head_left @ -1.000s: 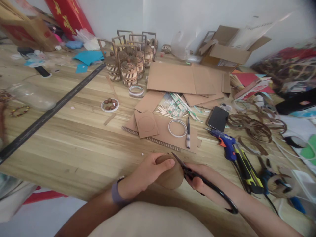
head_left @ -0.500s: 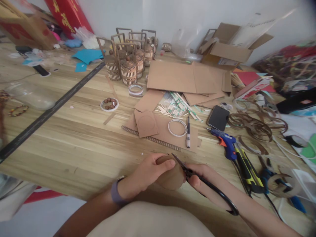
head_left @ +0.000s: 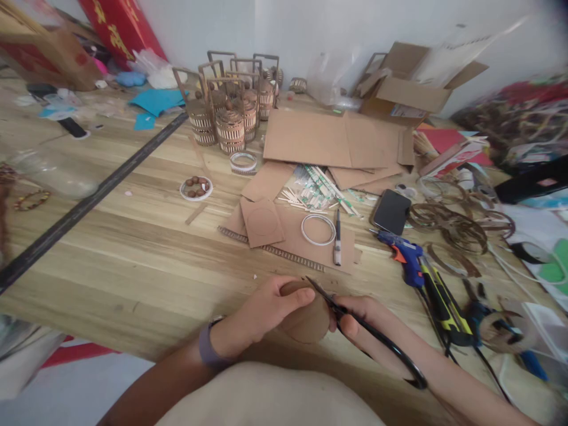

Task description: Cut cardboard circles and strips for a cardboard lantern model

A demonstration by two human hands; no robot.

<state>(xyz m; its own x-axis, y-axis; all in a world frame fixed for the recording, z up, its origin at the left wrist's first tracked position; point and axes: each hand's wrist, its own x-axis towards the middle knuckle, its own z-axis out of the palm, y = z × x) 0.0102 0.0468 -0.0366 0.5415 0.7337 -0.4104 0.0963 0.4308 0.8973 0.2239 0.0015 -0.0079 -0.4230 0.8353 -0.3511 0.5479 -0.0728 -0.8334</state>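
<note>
Thumb and fingers of our left hand (head_left: pixel 261 313) stay closed on the round cardboard piece (head_left: pixel 307 325) and our right hand (head_left: pixel 364 306) stays curled round the scissors (head_left: pixel 341 309), nearly unchanged from half a second ago, with the piece between our hands, under the left thumb, its upper right edge at the blades (head_left: pixel 322 291).

No lettering can be read for certain. Gold characters (head_left: pixel 117 41) stand on the red panel (head_left: pixel 138 35) at the back left, too blurred to make out. Red print (head_left: pixel 27 59) marks the carton (head_left: pixel 73 56) beside it. Small labels on the open box (head_left: pixel 410 93) and the blue glue gun (head_left: pixel 414 267) are illegible.
</note>
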